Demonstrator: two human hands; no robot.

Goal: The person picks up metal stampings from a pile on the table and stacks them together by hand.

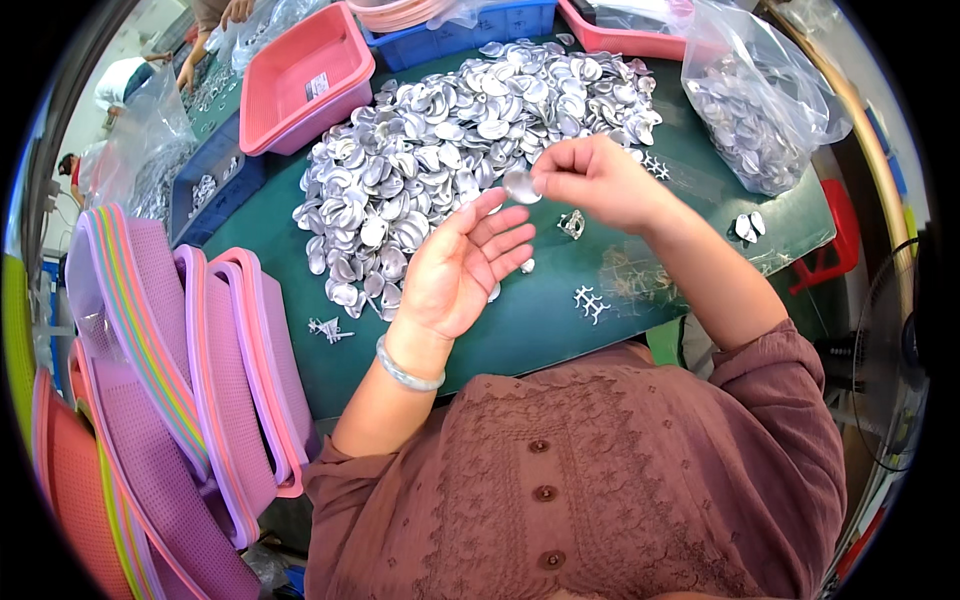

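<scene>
My right hand (605, 188) pinches a shiny silver oval metal piece (521, 187) between thumb and fingers, above the front of the heap. Palm up, my left hand (458, 268) lies open just left of it; its fingers are spread, and the index fingertip is close to the piece or touching it. Behind both hands spreads a large pile of similar curved silver pieces (420, 150) on the green table (520, 325). A small openwork metal part (571, 224) lies beneath my right wrist. Nearer me is a branched silver part (591, 303).
Stacked purple and pink baskets (235, 380) stand at the left. A pink basket (305, 80) and blue bins (218, 195) border the heap. At the far right sits a clear bag of silver pieces (755, 120), with a few loose pieces (750, 226) nearer. Another person's hand (187, 76) shows at far left.
</scene>
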